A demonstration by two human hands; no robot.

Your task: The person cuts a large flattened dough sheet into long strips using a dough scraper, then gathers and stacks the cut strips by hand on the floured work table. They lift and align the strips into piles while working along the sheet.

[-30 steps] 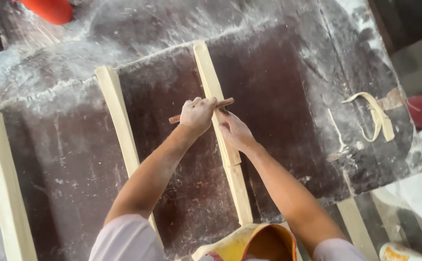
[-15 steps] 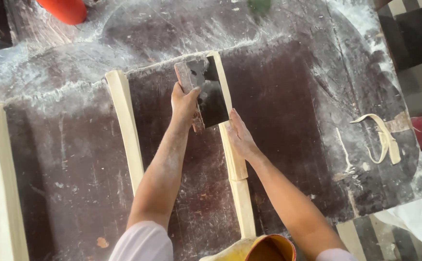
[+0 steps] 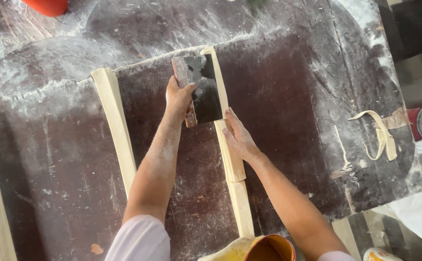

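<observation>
Left hand (image 3: 179,99) grips the wooden handle of a broad dark scraper blade (image 3: 205,89), which lies flat over the top of the middle dough strip (image 3: 230,159). Right hand (image 3: 237,137), fingers flat and together, presses on that strip just below the blade. Another long dough strip (image 3: 117,128) lies to the left on the floured dark worktable (image 3: 288,87). Thin dough trimmings (image 3: 380,135) curl at the right edge, well apart.

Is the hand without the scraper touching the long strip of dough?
Touching. The head view shows the right hand lying flat on the long dough strip, palm and fingers pressed along it, just below the dark scraper blade.
</observation>
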